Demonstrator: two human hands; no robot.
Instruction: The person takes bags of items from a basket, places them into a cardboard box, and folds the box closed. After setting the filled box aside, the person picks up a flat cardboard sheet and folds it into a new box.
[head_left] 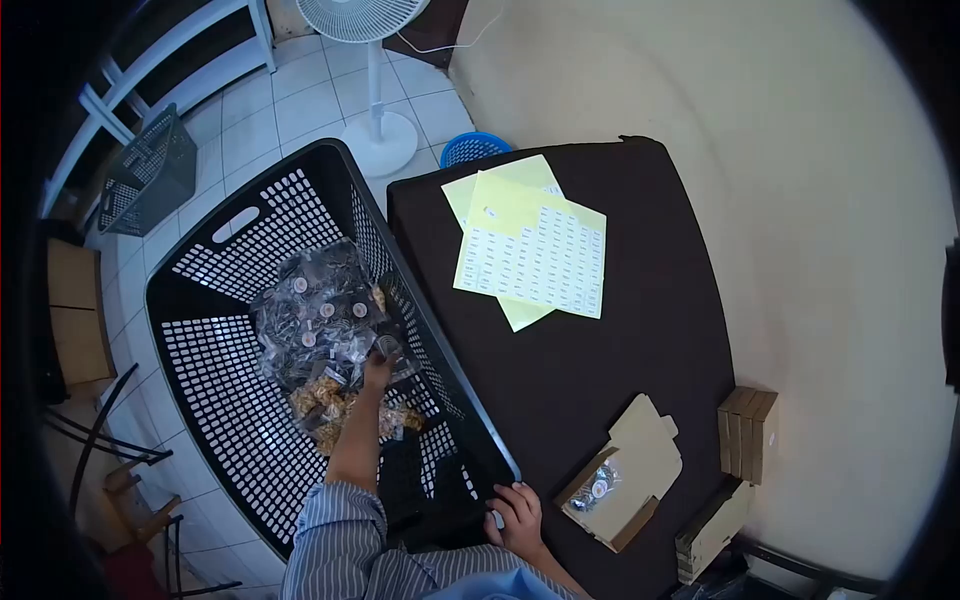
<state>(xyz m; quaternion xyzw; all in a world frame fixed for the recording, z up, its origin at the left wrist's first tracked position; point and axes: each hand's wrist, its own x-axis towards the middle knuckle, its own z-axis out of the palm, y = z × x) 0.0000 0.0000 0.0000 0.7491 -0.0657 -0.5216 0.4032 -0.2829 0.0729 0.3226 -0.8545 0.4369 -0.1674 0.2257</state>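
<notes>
My left hand (380,368) reaches down into a big black plastic basket (215,400), its fingers closed at a clear plastic packet (388,346). Around it lies a heap of clear packets with dark contents (310,300), several bearing small round labels. Packets of golden-brown pieces (320,395) sit below the heap, partly covered by my forearm. My right hand (518,520) is at the basket's near right corner beside the dark table, fingers bent, with a small pale thing between thumb and fingers that I cannot make out.
On the dark-covered table (640,350) lie yellow sheets of printed labels (535,250) and an open cardboard box (630,460) holding a packet (597,487). Cardboard boxes (745,435) stand by the wall. A white fan (375,100), blue basket (475,148) and grey basket (150,175) stand on the floor.
</notes>
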